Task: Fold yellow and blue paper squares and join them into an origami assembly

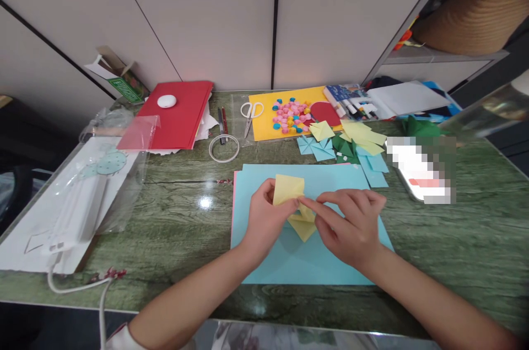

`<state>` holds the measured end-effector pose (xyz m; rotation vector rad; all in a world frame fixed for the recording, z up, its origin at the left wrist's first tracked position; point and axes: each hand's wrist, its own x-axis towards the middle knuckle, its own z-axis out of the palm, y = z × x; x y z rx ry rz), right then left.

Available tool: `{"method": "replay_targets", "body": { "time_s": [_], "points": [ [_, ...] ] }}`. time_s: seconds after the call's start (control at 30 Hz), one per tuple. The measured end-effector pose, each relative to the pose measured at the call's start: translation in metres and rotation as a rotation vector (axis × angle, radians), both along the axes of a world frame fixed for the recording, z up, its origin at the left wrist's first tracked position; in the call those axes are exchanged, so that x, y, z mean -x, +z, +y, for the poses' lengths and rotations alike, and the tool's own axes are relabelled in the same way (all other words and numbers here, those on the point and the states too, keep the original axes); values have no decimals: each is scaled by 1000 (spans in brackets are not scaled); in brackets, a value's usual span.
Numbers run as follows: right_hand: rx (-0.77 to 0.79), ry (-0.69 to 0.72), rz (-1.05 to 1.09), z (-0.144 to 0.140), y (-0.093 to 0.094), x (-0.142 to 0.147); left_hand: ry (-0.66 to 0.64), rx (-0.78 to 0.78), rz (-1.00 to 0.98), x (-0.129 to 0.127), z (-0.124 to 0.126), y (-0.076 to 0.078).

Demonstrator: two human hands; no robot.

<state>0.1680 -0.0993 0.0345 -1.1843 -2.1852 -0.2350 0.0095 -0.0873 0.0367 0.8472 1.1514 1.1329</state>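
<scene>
Both hands, left hand [264,217] and right hand [351,226], are pinching a folded yellow paper square [294,201] over a light-blue paper sheet [289,262]; white-handled scissors [250,114] and a white tape ring [223,148] are lying beyond on the green marbled counter [454,240].

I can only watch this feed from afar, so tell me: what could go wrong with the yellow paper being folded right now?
1. Both the left hand and right hand pinch the yellow paper in the air, so a crease may land crooked without firm backing.
2. The light blue sheet beneath lies loose on the glossy table and could slide if pressed on.
3. Folded pieces sit close behind; a forward reach might scatter them.
</scene>
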Motion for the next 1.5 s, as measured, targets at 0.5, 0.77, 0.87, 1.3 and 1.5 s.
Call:
{"method": "replay_targets", "body": {
  "time_s": [0.5,0.77,0.87,1.3,1.5],
  "points": [
    [814,39,477,17,21,-6,-71,53,-163,3,-1,10],
    [854,14,520,14,17,4,-147,42,-51,3,1,6],
    [858,19,474,15,18,2,-182,20,11,5,4,6],
    [1117,112,541,23,15,-3,-228,155,-22,4,6,2],
    [1158,125,622,27,14,-7,-313,71,25,10,12,2]
  ]
}}
